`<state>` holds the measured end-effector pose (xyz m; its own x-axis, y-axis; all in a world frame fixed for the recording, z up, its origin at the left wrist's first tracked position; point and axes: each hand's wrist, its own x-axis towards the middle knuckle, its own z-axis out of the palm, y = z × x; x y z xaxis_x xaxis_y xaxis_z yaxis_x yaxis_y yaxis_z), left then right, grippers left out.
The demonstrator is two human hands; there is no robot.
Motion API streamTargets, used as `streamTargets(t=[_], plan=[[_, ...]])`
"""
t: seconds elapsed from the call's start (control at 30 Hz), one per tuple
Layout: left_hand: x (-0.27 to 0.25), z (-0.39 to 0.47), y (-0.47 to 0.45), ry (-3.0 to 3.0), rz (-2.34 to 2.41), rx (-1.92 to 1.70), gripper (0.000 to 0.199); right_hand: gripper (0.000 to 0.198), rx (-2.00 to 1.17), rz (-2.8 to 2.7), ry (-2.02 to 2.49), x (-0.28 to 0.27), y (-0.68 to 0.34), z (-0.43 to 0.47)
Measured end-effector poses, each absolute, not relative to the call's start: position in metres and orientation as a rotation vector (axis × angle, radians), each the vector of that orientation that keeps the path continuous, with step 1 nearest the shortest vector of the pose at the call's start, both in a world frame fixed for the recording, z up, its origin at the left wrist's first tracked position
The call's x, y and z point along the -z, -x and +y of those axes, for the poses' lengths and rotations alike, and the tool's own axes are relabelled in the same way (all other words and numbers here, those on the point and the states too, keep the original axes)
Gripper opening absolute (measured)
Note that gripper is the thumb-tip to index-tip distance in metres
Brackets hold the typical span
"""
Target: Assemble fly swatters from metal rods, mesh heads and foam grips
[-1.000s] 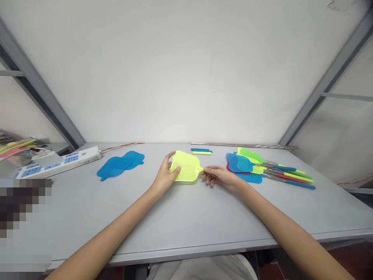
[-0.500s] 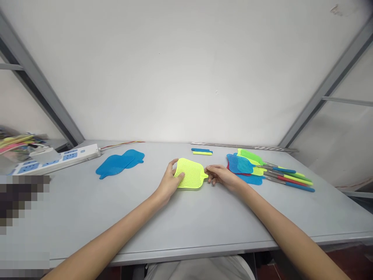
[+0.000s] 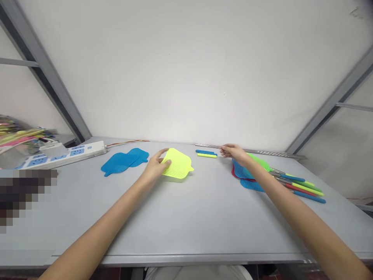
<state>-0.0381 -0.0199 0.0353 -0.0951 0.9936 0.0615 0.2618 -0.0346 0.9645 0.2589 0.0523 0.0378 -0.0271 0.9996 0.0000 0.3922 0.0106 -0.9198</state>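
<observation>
My left hand grips a yellow perforated fly swatter head by its left side, thumb on top, with its short neck pointing right. My right hand is over the back of the table, close to several thin metal rods. Its fingers are loosely bent and apart, and I see nothing in them. Just left of that hand lie blue grips and a yellow grip. Two blue swatter heads overlap to the left of my left hand.
Under my right forearm is a pile of assembled fly swatters with blue heads and coloured handles. A white power strip with a cable stands at the left. A wall rises behind the grey table.
My right hand has left the neck of the yellow swatter head and moved back and right towards the rods. My left hand has shifted left with the head. The view has turned slightly.
</observation>
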Motion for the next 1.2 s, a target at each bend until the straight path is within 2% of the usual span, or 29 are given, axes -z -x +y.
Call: streamTargets(t=[0.1,0.2,0.27,0.33,0.43,0.93,1.07,1.2], plan=[[-0.036,-0.003,0.069,-1.449,1.701,-1.209,0.055,0.007,-0.851,-1.504,1.649,-0.035,-0.287,0.091],[-0.034,0.011,0.102,-1.533,1.972,-1.202,0.050,0.012,-0.766,-1.494,1.776,-0.024,-0.314,0.113],[-0.033,0.018,0.121,-1.520,2.164,-1.166,0.049,0.009,-0.756,-1.483,1.826,-0.015,-0.327,0.119],[-0.032,0.022,0.136,-1.481,2.300,-1.069,0.047,0.003,-0.764,-1.476,1.839,-0.009,-0.336,0.120],[-0.031,0.023,0.151,-1.481,2.492,-0.858,0.040,0.008,-0.786,-1.465,1.843,-0.005,-0.343,0.121],[-0.012,0.031,0.173,-1.469,2.716,-0.685,0.039,0.014,-0.859,-1.619,1.820,-0.001,-0.345,0.129],[-0.008,0.032,0.173,-1.440,2.759,-0.672,0.042,0.018,-0.727,-1.669,1.847,0.006,-0.345,0.133],[-0.007,0.030,0.171,-1.433,2.768,-0.707,0.045,0.013,-0.560,-1.680,1.867,0.014,-0.346,0.135]])
